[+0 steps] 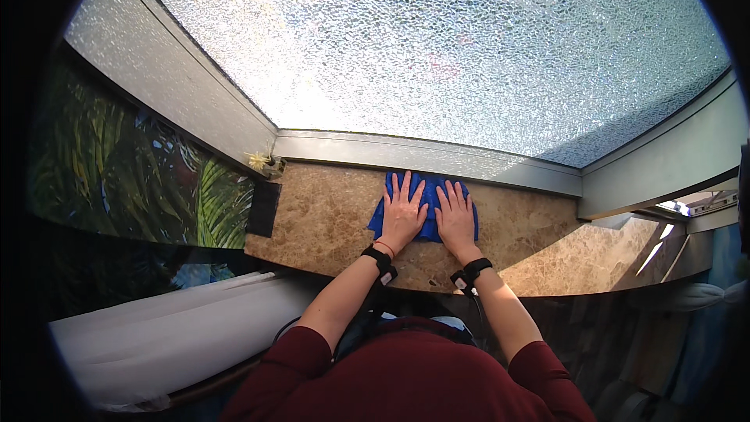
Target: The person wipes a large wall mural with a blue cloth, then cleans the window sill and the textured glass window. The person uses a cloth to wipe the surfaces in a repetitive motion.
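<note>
A blue cloth (430, 228) lies spread and creased on the brown marbled windowsill (328, 217), close to the bottom of the window frame. My left hand (402, 214) rests on its left part, palm down, with the fingers apart and pointing to the frame. On the cloth's right part my right hand (456, 217) lies flat too, its fingers somewhat spread. Neither hand grips the cloth; both press or rest on top of it. Black straps with small devices are on both wrists, and the left wrist also has a thin red string.
Behind the sill stands a window of textured glass (439, 58) in a pale frame (381, 145). A small yellow flower ornament (258, 160) and a dark pad (265, 209) are at the sill's left end. White curtain fabric (193, 328) hangs at lower left. Sunlight falls on the sill's right part.
</note>
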`<state>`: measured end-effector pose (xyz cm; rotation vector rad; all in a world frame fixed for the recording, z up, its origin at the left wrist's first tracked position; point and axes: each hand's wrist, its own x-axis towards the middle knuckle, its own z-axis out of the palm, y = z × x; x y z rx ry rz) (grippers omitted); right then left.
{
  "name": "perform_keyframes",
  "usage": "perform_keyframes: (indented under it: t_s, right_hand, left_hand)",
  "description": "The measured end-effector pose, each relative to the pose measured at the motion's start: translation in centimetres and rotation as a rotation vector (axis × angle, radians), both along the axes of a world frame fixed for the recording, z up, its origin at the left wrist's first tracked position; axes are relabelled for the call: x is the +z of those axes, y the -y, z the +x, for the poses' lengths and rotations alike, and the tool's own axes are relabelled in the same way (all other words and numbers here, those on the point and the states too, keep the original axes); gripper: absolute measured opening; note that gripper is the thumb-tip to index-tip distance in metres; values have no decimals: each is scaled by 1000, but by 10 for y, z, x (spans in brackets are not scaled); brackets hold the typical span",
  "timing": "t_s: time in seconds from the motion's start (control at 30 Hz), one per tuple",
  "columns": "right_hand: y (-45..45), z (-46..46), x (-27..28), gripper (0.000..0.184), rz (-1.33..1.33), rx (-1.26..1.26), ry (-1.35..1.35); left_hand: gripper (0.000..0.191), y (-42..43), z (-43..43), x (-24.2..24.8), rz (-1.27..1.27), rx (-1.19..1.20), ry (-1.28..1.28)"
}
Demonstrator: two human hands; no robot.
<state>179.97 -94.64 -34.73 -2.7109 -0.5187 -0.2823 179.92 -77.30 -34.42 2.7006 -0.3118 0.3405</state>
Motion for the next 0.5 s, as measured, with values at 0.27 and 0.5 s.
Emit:
perform_keyframes:
  t_s: [0.27,0.5]
  right_hand:
    - [20,-88,26,57,-4,189,-149]
    - [-7,-35,11,56,3,158,-67]
  left_hand:
    - [66,-19,-86,28,-12,-233,-151]
    - [64,-17,-41,14,-9,-95,-111]
